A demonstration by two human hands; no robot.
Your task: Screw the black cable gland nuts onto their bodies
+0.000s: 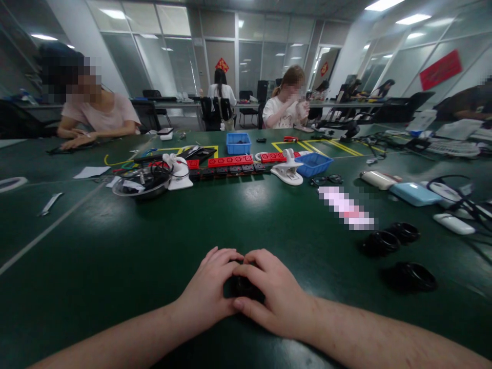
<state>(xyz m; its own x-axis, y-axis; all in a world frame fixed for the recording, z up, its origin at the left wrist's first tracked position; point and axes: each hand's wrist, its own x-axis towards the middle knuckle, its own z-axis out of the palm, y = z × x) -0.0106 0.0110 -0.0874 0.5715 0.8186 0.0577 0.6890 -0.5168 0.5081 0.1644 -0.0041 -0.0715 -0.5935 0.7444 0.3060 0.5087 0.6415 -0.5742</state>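
Low over the near part of the green table, my left hand (pixel 209 287) and my right hand (pixel 282 294) meet, fingertips together. Both curl round a black round part (pixel 248 288), the left from its left side and the right from its right. Most of that part is hidden under the fingers, so its exact kind does not show. To the right lie three black, glossy ring-shaped parts: one nearest me (pixel 417 277), one behind it (pixel 382 242) and one farther back (pixel 406 232).
Ahead on the green table (pixel 184 225) stand a clear bowl of black cables (pixel 142 187), white clamps (pixel 290 171), red socket blocks (pixel 230 161) and blue bins (pixel 313 164). Glasses (pixel 326 180) and a light-blue case (pixel 415 193) lie to the right. Several people sit beyond.
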